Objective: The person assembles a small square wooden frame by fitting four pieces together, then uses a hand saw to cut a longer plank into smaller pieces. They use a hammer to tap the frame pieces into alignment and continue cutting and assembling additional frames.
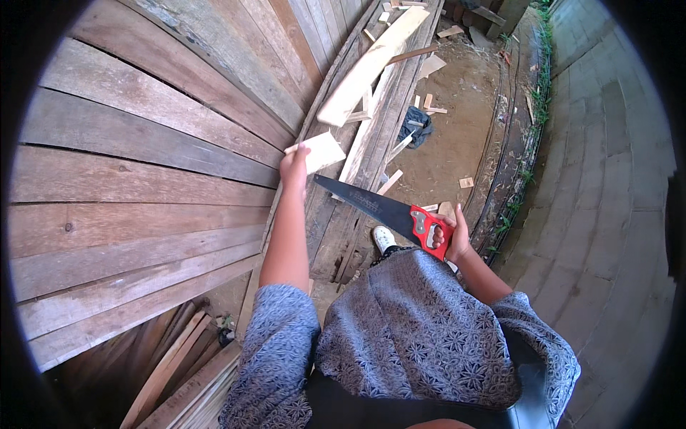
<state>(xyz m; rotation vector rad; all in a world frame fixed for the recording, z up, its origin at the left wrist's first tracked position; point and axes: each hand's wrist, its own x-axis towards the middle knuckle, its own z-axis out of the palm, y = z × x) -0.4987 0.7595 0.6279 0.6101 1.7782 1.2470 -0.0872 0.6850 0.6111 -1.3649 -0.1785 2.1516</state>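
A hand saw (379,205) with a dark blade and a red handle is in my right hand (454,234), whose fingers wrap through the grip. Its blade points up and to the left, the tip close to my left hand (294,170). My left hand is closed on the near left edge of a pale wooden board (325,152), short and flat, over the rough plank bench. Between the saw's tip and this board there is a small gap. Part of my left fingers is hidden behind the hand.
A long pale plank (375,64) and several offcuts lie along the plank bench (325,222). Left rises a wooden plank wall (143,193); right, a grey block wall (593,186). Scraps and a dark plastic bag (417,129) lie on the dirt floor. Timber (168,365) is stacked lower left.
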